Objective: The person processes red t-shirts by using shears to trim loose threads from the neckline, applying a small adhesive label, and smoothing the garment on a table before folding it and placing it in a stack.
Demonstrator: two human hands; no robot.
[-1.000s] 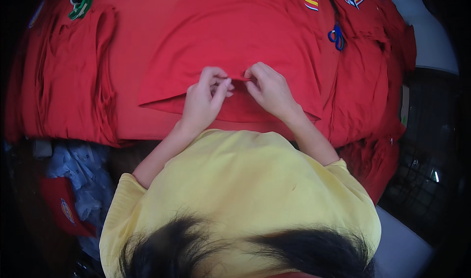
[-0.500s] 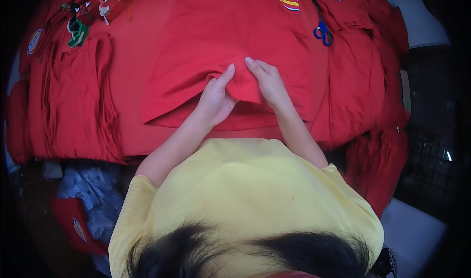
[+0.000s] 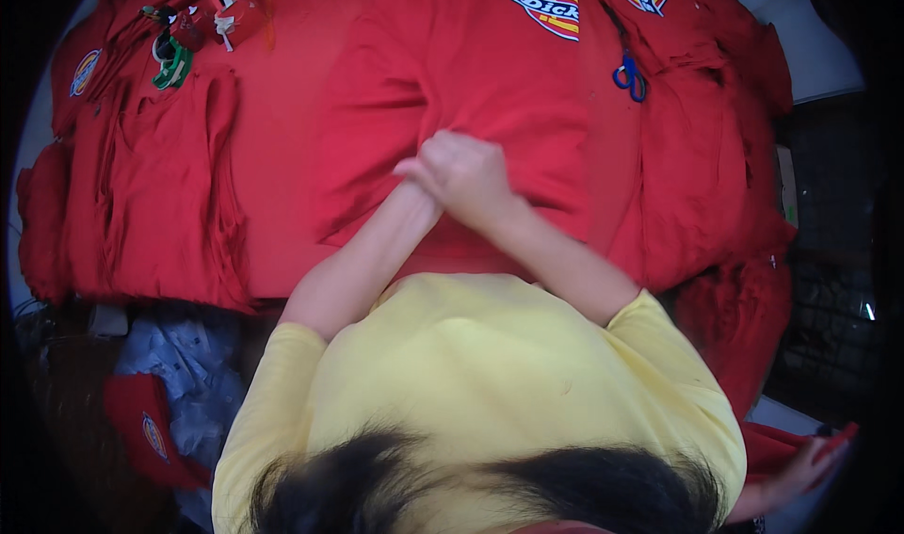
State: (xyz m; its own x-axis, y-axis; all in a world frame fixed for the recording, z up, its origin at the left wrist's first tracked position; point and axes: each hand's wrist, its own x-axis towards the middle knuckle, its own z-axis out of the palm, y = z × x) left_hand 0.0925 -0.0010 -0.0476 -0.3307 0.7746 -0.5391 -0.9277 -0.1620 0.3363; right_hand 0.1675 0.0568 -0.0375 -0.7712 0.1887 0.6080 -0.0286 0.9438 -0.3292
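Note:
A red garment (image 3: 527,91) with a colourful chest emblem (image 3: 546,11) lies spread in front of me, its fabric creased around my hands. Across its lower middle, my right hand (image 3: 463,176) lies over my left, fingers curled in and slightly blurred. It is closed, but what it grips is hidden. Only the wrist and back edge of my left hand (image 3: 421,201) show beneath it; its fingers are out of sight.
Stacked red garments lie left (image 3: 169,176) and right (image 3: 692,176). Blue-handled scissors (image 3: 629,78) rest right of the garment. A green tape dispenser (image 3: 172,63) and a red one (image 3: 231,11) stand far left. Another person's hand (image 3: 800,468) holds red cloth at lower right.
My hands were apart on the hem; now the right has crossed left over the other. The garment has bunched and narrowed. Another person's hand has appeared at lower right.

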